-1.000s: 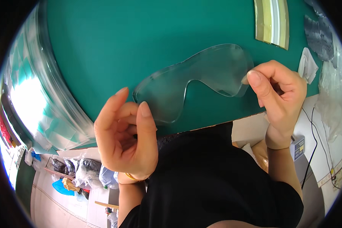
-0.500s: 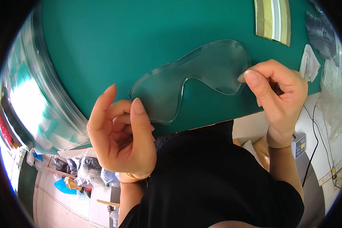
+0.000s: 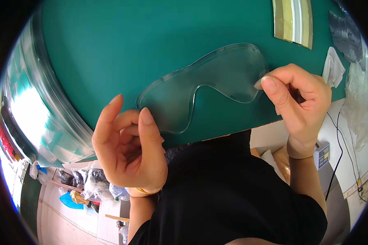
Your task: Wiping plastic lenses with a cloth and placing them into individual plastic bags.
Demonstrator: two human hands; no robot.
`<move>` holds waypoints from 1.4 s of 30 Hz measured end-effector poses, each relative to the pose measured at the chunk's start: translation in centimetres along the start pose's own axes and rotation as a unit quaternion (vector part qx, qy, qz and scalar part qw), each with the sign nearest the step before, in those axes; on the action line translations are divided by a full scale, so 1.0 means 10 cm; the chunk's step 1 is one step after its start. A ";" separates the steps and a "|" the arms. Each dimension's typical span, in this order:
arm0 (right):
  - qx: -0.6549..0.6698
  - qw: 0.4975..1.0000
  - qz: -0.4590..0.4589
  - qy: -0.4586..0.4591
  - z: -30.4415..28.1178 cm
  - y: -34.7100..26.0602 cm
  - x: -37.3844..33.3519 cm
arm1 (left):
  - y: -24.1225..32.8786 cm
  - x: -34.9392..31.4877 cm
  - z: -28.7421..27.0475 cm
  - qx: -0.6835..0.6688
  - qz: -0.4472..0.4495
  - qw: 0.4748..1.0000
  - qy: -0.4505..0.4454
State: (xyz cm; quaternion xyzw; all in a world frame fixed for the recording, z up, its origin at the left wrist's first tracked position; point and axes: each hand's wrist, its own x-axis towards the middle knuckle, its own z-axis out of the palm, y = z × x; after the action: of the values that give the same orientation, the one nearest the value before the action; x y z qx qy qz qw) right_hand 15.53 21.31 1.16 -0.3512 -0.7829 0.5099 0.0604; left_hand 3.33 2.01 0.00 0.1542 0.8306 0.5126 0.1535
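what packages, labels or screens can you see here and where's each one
Flat sleeve or card pack: top right on the green table, rectangular, olive-gold with pale stripes.
Clear plastic bags: right edge of the table, crinkled, transparent.
Small box with a label: below the right hand, off the table, grey-white with a pale sticker.
Stack of clear film sheets: left side, curved, glossy.
Bagged items: on the floor lower left.
No screens show.
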 end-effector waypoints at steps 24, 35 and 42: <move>-0.279 0.932 -0.060 0.225 -0.34 0.04 0.29 | 0.02 -0.05 0.13 0.014 0.003 0.999 0.039; -0.170 0.946 -0.205 0.187 -0.15 -0.25 0.17 | -0.01 0.00 0.10 -0.005 0.029 0.999 0.035; -0.257 0.954 -0.100 0.115 0.24 -0.39 -0.12 | 0.01 0.00 0.10 -0.001 0.017 0.999 0.043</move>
State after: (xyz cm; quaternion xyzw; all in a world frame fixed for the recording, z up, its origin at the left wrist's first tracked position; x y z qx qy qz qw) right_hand 13.44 17.89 3.63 -0.3313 -0.9064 0.2389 0.1079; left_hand 3.80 2.85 -0.36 0.1461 0.8334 0.5218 0.1085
